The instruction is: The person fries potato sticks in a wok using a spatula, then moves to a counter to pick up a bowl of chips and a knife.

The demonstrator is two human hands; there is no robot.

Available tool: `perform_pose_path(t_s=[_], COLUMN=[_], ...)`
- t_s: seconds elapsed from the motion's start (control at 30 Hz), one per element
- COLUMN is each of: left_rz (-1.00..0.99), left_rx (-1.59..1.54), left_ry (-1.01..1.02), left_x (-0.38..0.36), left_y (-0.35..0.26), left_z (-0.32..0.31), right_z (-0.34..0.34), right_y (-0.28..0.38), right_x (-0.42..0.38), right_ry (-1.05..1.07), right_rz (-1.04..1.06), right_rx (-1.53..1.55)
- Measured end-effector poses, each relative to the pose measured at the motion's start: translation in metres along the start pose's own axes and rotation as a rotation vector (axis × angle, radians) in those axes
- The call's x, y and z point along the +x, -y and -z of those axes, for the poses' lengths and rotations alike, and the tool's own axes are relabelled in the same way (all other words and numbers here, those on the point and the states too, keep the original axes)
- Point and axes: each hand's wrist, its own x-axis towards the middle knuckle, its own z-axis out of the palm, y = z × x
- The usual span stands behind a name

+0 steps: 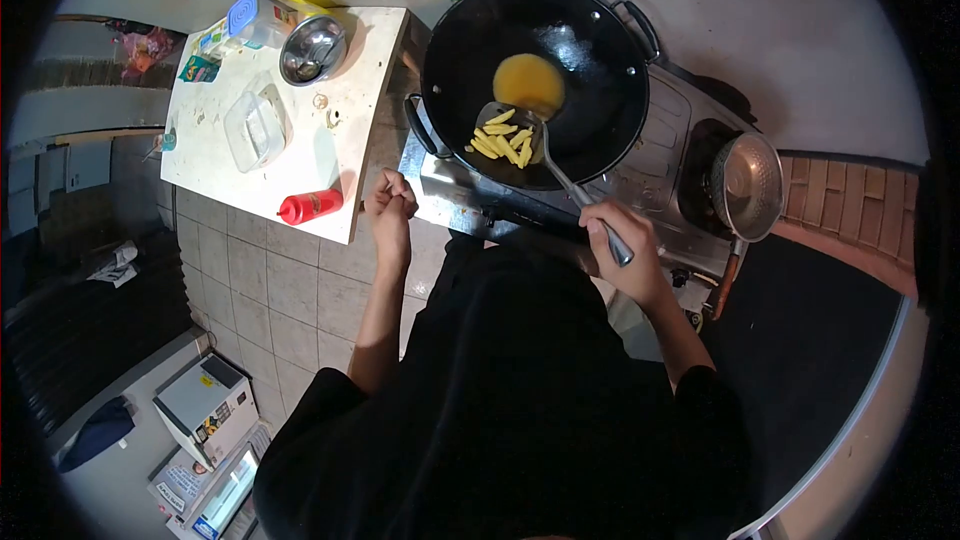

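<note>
My right hand is wrapped round the handle of a metal spatula, whose head lies in a large black wok on the stove. Several yellow strips rest on and around the spatula's head, on the wok's near side. Beside them, a pool of yellow-brown oil lies at the bottom of the wok. My left hand is raised between the table and the wok, fingers curled in; whether it holds anything is too small to tell.
Left of the wok, a white table bears a red squeeze bottle, a clear plastic container, a steel bowl and a blue-lidded jar. A dented metal pan sits on the right burner, its wooden handle pointing towards me.
</note>
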Motion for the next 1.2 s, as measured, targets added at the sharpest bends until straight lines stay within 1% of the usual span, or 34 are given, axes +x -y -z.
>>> perform_pose_path(t_s=[0.03, 0.07, 0.1, 0.13, 0.2, 0.23, 0.27, 0.33, 0.37, 0.5, 0.63, 0.9, 1.03, 1.1, 1.13, 1.2], left_rz=[-0.005, -0.04, -0.075, -0.079, -0.218, -0.264, -0.267, -0.377, -0.412, -0.429, -0.438, -0.404, -0.365, -0.345, -0.351, -0.336], left_rx=[-0.002, 0.084, 0.17, 0.17, 0.29, 0.375, 0.372, 0.48, 0.49, 0.499, 0.554, 0.525, 0.494, 0.421, 0.419, 0.314], left_ry=[-0.006, 0.01, 0.026, 0.023, 0.008, 0.031, 0.029, 0.051, 0.069, 0.093, 0.096, 0.028, 0.06, 0.077, 0.09, 0.09], left_x=[-0.001, -0.002, -0.004, -0.006, -0.011, -0.011, -0.012, -0.016, -0.016, -0.018, -0.018, -0.018, -0.019, -0.019, -0.019, -0.017], left_y=[-0.002, -0.006, -0.011, -0.015, -0.03, -0.025, -0.026, -0.027, -0.026, -0.027, -0.03, -0.026, -0.023, -0.024, -0.024, -0.029], left_z=[0.0, -0.002, -0.004, -0.01, -0.029, -0.026, -0.028, -0.04, -0.043, -0.05, -0.045, -0.031, -0.021, -0.017, -0.015, -0.013], right_z=[0.0, -0.001, 0.0, 0.002, 0.006, 0.005, 0.006, 0.009, 0.012, 0.018, 0.021, 0.027, 0.034, 0.036, 0.037, 0.037], right_y=[-0.001, -0.001, 0.003, 0.005, 0.007, 0.007, 0.003, -0.007, 0.001, -0.007, -0.023, -0.035, -0.026, -0.016, -0.012, 0.003], right_x=[0.004, 0.008, 0.012, 0.016, 0.025, 0.028, 0.031, 0.037, 0.041, 0.053, 0.058, 0.065, 0.062, 0.059, 0.057, 0.05], right_ry=[-0.021, -0.042, -0.039, -0.037, -0.01, -0.028, -0.027, -0.02, -0.019, -0.011, 0.001, -0.033, -0.063, -0.09, -0.128, -0.189], right_rz=[-0.015, -0.03, -0.093, -0.088, -0.231, -0.255, -0.252, -0.348, -0.427, -0.449, -0.521, -0.606, -0.616, -0.61, -0.584, -0.548], right_rx=[0.009, 0.017, 0.048, 0.048, 0.086, 0.128, 0.126, 0.214, 0.249, 0.334, 0.419, 0.542, 0.595, 0.607, 0.616, 0.623])
